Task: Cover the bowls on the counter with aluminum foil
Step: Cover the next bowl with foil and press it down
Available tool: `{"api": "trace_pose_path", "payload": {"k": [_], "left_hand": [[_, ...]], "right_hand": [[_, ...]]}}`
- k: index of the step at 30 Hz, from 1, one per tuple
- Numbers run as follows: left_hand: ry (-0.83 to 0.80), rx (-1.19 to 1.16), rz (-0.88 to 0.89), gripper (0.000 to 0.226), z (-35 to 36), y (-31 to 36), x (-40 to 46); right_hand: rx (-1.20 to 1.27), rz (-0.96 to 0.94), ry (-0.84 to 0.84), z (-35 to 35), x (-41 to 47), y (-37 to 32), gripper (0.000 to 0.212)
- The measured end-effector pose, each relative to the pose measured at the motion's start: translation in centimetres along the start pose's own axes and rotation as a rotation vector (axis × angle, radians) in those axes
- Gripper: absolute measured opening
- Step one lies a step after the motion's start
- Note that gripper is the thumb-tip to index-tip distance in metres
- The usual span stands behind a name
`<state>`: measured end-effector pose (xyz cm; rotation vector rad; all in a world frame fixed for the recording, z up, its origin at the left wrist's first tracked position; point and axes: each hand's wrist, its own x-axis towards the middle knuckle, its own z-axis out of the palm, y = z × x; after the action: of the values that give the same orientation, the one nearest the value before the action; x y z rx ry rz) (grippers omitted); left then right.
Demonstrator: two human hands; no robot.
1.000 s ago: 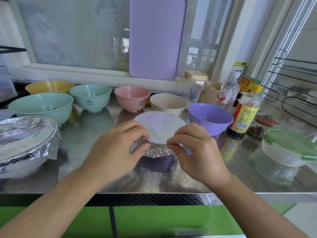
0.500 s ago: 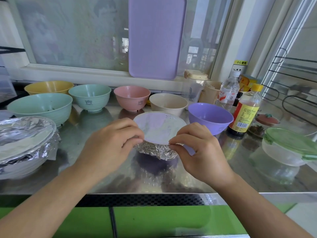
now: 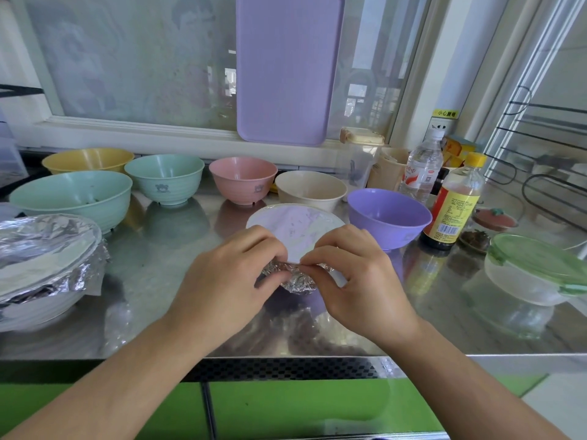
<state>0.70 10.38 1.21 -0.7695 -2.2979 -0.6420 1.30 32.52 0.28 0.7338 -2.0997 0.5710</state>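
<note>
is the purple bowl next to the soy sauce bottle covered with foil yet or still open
Still open. The purple bowl shows its bare inside and rim, with no foil on it. Both hands work on the foil-covered bowl beside it instead.

Both hands brought together at the centre, fingers curled

The left hand (image 3: 227,281) is reached in from 7 o'clock and the right hand (image 3: 359,277) from 5 o'clock, forearms bare. Crinkled foil (image 3: 298,279) is pinched between the curled fingertips of both hands, knuckles raised, thumbs tucked underneath, the fingertips nearly touching.
</note>
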Motion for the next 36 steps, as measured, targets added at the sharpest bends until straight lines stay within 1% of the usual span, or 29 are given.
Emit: {"api": "trace_pose_path", "payload": {"k": [4, 8, 10, 12, 14, 16, 18, 21, 23, 25, 27, 29, 32, 36], "left_hand": [[-0.024, -0.004, -0.009, 0.025, -0.2, -0.4, 0.1], [-0.015, -0.033, -0.064, 0.032, -0.1, -0.6, -0.2], [-0.001, -0.053, -0.114, 0.037, 0.1, -0.7, -0.6], [0.006, -0.066, -0.144, 0.038, 0.2, -0.9, -0.8], [0.011, -0.063, -0.16, 0.033, 0.5, -1.2, -0.9], [0.02, -0.035, -0.173, 0.025, 0.8, -1.4, -0.9], [0.032, -0.012, -0.184, 0.021, 1.0, -1.5, -0.9], [0.041, -0.02, -0.211, 0.017, 1.2, -1.9, -0.8], [0.027, -0.044, -0.235, 0.015, 1.5, -2.3, -0.8], [0.023, -0.068, -0.233, 0.016, 1.7, -2.6, -0.8], [0.018, -0.074, -0.222, 0.016, 1.7, -2.6, -0.9], [0.015, -0.069, -0.221, 0.015, 1.7, -2.6, -0.9], [0.016, -0.07, -0.209, 0.014, 1.8, -2.7, -0.8], [0.012, -0.066, -0.183, 0.014, 2.1, -3.1, -1.0]], "right_hand": [[0.002, 0.026, -0.002, -0.3, -0.1, 0.2, 0.005], [0.021, 0.078, 0.001, -0.9, -0.2, 0.2, 0.014], [0.045, 0.151, 0.001, -1.3, -0.1, 0.1, 0.028], [0.068, 0.265, -0.038, -1.6, 0.2, 0.3, 0.051], [0.105, 0.4, -0.136, -1.6, 0.7, 0.8, 0.075], [0.114, 0.46, -0.232, -1.4, 1.1, 1.0, 0.086], [0.088, 0.456, -0.239, -0.9, 1.0, 1.2, 0.086], [0.053, 0.478, -0.187, -0.6, 0.7, 1.0, 0.084], [0.072, 0.502, -0.162, -0.6, 0.8, 0.7, 0.081], [0.149, 0.546, -0.164, -0.6, 1.1, 0.8, 0.075], [0.285, 0.653, -0.189, -0.6, 1.3, 1.0, 0.069], [0.419, 0.736, -0.224, -0.5, 1.4, 1.2, 0.068], [0.455, 0.717, -0.228, -0.2, 1.2, 1.5, 0.073], [0.449, 0.697, -0.213, 0.0, 1.0, 2.0, 0.073]]}}
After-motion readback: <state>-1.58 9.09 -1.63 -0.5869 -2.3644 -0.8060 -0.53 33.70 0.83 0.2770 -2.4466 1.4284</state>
